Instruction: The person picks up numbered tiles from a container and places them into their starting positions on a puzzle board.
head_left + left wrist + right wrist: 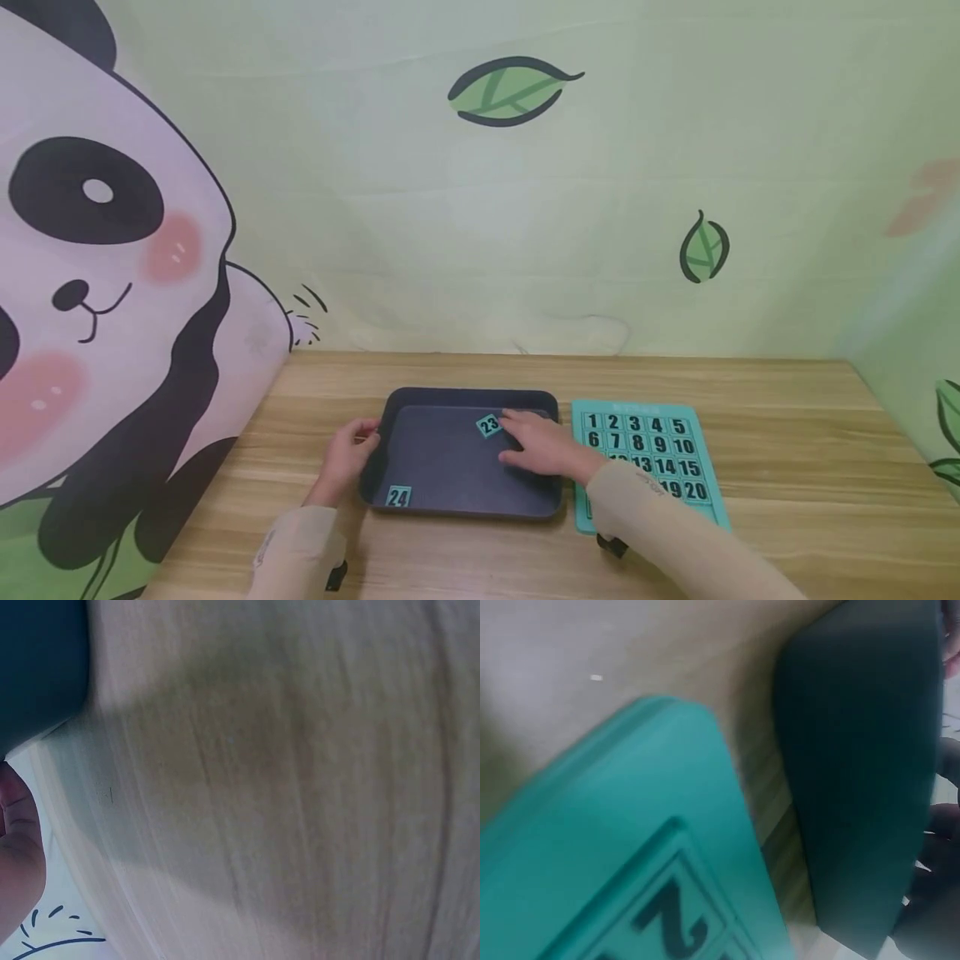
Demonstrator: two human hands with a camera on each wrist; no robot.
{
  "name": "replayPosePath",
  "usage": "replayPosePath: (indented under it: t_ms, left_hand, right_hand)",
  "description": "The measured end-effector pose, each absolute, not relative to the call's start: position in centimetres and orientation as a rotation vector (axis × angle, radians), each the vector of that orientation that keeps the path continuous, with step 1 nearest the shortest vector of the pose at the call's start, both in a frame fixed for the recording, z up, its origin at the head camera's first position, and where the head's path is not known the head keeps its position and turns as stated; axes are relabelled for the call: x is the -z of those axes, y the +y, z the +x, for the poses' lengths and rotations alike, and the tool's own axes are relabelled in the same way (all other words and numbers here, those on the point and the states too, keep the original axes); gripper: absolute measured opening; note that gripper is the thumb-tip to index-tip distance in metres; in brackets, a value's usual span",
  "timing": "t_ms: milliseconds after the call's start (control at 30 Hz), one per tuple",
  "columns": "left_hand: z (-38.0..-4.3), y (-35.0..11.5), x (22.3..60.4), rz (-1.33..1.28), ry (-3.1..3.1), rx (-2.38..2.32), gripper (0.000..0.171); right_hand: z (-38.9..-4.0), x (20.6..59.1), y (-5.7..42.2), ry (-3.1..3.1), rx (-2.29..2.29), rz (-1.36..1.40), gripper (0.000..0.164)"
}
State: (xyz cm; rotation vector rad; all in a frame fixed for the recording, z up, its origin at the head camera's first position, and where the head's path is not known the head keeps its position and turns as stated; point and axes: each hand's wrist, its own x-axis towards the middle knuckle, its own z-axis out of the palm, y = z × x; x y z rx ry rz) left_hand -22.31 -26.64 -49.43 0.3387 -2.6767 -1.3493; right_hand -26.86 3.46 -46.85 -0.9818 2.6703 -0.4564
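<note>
A dark rectangular tray (465, 462) lies on the wooden table, with number tile 24 (398, 497) in its near left corner and number tile 23 (489, 426) tilted towards the far right. My left hand (347, 458) holds the tray's left side, its fingertips at the rim. The right hand (547, 446) reaches over the tray's right side, palm down with fingers stretched out, fingertips right at tile 23. Part of that hand shows dark beyond the tray wall (855, 765) in the right wrist view. Right of the tray lies a teal number board (712, 492), partly hidden by my right forearm.
The board carries rows of numbered tiles starting from 1, with a bare teal strip near its front edge. Wooden table (810, 467) stretches to both sides. Behind it hangs a backdrop (375, 208) printed with a panda and leaves.
</note>
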Motion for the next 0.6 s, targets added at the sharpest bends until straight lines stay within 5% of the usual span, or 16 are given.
replayPosePath:
  t_ms: [600]
  left_hand:
    - [-22.4, -26.7, 49.7, 0.349, -2.669, 1.391, 0.025]
  right_hand:
    - [-26.5, 48.3, 1.1, 2.802, 0.207, -1.152, 0.038]
